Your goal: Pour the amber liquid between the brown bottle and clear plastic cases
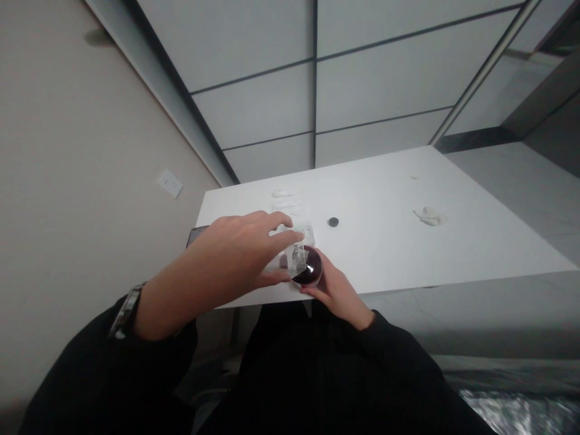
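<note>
My right hand [338, 290] cups a small round container with a dark red-black inside [310, 269] at the near edge of the white table [408, 241]. My left hand [235, 254] reaches over from the left, its thumb and fingers pinched on a piece of clear plastic wrapping [299, 249] that lies across the top of the container. A watch shows on my left wrist. Both sleeves are black.
A small black round cap [333, 222] lies on the table beyond the hands. White crumpled scraps [430, 215] lie to the right, and more pale bits [284, 194] near the far left edge. A wall with a socket [170, 183] stands to the left.
</note>
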### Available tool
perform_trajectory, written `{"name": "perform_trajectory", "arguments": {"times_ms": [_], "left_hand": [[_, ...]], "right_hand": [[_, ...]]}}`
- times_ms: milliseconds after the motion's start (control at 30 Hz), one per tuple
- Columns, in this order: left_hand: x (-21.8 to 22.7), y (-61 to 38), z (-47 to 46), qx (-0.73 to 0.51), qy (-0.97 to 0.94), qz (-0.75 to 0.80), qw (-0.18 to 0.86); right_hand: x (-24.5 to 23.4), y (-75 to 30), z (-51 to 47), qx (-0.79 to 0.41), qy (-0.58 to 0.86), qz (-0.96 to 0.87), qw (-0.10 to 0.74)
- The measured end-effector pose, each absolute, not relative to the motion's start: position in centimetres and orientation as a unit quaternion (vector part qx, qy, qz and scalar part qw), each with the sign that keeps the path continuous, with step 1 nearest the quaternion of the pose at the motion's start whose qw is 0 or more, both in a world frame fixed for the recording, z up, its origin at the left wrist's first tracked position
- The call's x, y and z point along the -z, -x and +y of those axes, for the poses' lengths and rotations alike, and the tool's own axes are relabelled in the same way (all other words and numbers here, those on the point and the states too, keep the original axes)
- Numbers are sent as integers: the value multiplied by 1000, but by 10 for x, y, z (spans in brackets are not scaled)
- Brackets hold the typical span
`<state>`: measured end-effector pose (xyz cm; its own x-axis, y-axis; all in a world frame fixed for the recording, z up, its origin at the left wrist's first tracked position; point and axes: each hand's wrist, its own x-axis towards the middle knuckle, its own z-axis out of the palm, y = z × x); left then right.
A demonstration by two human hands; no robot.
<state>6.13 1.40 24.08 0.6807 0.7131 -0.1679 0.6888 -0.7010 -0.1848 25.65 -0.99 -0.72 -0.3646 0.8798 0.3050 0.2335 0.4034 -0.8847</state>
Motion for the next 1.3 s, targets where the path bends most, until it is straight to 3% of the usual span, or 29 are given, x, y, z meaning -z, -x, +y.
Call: {"name": "perform_trajectory", "arguments": {"times_ms": [900,1300], "left_hand": [[-224,-48,19,-13,939,-343,14],[-236,-60,21,-58,932,-356,21]], "right_hand": [[7,-257,-10,-392,390,-725,411],[7,-257,-10,-387,390,-726,413]]}}
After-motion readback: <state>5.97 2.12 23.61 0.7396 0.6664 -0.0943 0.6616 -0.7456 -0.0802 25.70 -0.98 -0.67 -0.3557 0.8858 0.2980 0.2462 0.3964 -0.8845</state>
